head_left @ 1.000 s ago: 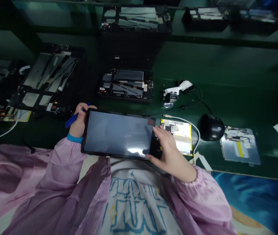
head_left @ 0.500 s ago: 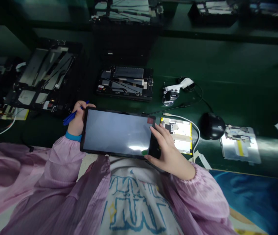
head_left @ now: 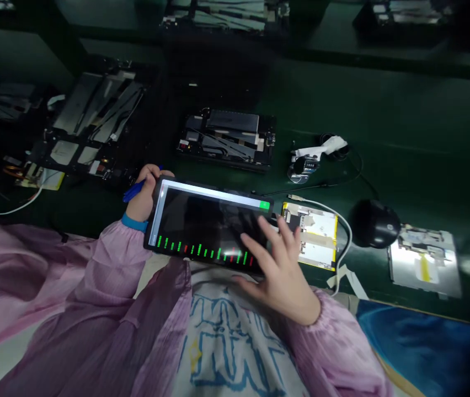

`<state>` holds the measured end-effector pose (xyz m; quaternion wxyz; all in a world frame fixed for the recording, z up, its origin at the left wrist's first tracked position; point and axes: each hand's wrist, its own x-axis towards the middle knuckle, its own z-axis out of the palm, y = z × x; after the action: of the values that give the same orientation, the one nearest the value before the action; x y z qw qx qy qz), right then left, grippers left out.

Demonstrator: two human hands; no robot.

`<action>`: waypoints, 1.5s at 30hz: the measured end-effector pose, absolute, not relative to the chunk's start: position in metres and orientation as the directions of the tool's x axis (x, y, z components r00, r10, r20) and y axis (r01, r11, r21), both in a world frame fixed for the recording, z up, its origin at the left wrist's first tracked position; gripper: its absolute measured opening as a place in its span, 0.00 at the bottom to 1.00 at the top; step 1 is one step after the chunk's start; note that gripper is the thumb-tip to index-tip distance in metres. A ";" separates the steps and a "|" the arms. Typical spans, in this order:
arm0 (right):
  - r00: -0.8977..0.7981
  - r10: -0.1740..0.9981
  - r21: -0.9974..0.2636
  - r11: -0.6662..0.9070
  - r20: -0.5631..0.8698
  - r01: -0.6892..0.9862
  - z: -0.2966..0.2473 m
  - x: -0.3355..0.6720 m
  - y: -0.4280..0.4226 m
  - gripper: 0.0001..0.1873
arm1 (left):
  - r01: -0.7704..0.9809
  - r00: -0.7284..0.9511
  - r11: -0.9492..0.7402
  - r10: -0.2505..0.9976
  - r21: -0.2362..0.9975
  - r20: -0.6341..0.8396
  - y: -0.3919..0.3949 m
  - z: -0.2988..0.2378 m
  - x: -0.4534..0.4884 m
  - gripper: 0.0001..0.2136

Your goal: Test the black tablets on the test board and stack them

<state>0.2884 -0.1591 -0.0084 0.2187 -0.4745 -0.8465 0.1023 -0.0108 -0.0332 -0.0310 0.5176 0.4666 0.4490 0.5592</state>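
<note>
A black tablet (head_left: 206,220) is held over my lap, its dark screen showing green and red marks along the lower edge and a pale bar along the top. My left hand (head_left: 144,193) is closed around the tablet's left edge, with a blue pen (head_left: 133,191) also tucked in its fingers. Over the screen's right end hovers my right hand (head_left: 278,270), fingers spread; whether a fingertip touches the glass I cannot tell. Just right of the tablet lies an opened device board with yellow edges (head_left: 320,240), a white cable (head_left: 345,223) curving beside it.
Opened tablets with exposed insides lie behind, one in the middle (head_left: 229,138) and a larger one at left (head_left: 94,121). To the right are a taped metal gadget (head_left: 303,168), a black computer mouse (head_left: 373,223) and a silver panel (head_left: 425,262). A pink sleeve (head_left: 7,281) shows at far left.
The screen has gone from plain grey with red and green corner patches to black with coloured marks. My right hand has lifted from the right edge, fingers spreading over the screen. The view has shifted slightly.
</note>
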 end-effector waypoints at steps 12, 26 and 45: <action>-0.575 0.764 -0.228 0.640 0.291 0.734 -0.025 0.265 -0.162 0.21 | -0.176 -0.053 -0.051 0.998 0.983 0.043 -0.034 -0.031 -0.007 0.22; -0.647 0.724 -0.267 0.690 0.242 0.672 -0.015 0.254 -0.156 0.22 | -0.158 -0.048 -0.059 0.998 0.986 0.052 -0.032 -0.027 -0.008 0.25; -0.048 0.966 -0.678 0.214 0.256 0.703 -0.033 0.371 -0.066 0.08 | -0.062 -0.050 -0.099 0.994 0.993 0.096 -0.031 -0.018 -0.005 0.22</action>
<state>0.3711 -0.0659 -0.0327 0.3455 -0.5972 -0.6985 0.1901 -0.0054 -0.0305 -0.0179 0.4789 0.4956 0.4702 0.5513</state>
